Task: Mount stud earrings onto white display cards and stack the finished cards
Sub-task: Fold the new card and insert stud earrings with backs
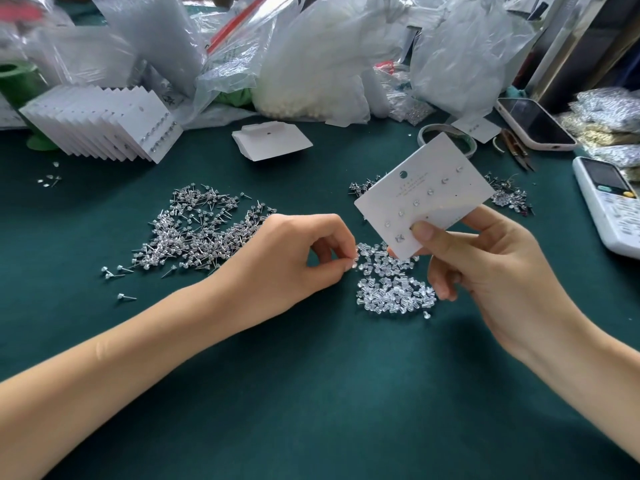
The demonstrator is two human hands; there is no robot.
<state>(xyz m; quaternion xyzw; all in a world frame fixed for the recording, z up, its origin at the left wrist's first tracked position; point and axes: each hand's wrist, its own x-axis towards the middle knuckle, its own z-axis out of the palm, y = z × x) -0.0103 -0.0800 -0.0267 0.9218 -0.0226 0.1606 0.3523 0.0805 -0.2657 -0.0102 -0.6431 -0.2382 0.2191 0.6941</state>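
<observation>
Card [424, 195] pinched steady in my right hand [485, 258], my left hand [294, 252] pinches one clear back [354, 265] from the near pile [394, 289]; best lift it squarely.

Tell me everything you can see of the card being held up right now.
The white display card looks like thin card stock, rectangular, tilted, held above the green cloth. It has a round hanging hole near its top edge, faint printed text, and a diagonal row of clear studs, with a larger one near the bottom corner. The right hand pinches its lower edge, thumb on the front. Nothing else touches it.
</observation>
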